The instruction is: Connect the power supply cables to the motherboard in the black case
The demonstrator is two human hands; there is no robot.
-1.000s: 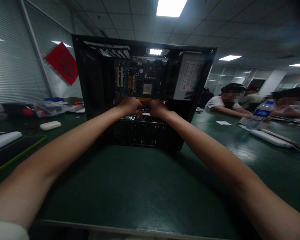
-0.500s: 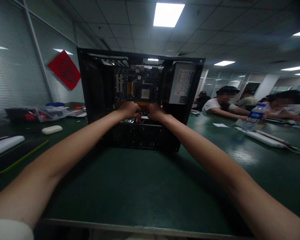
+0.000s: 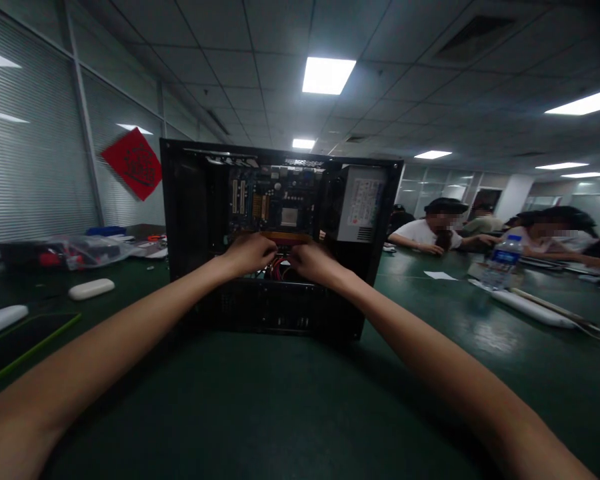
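While holding left hand (image 3: 251,253) and right hand (image 3: 314,261) curled inside computer case (image 3: 250,310), couldn't tell if gripping; judged cables (image 3: 276,270) light, pliable, best held bunched.

Bright panels (image 3: 329,76) dot a gridded ceiling (image 3: 280,27), with slatted blinds (image 3: 30,167) along the left.

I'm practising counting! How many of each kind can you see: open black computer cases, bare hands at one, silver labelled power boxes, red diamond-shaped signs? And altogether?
Open black metal computer case: 1
Bare hands at it: 2, left hand and right hand
Silver labelled power box: 1
Red diamond-shaped sign: 1
Total: 5
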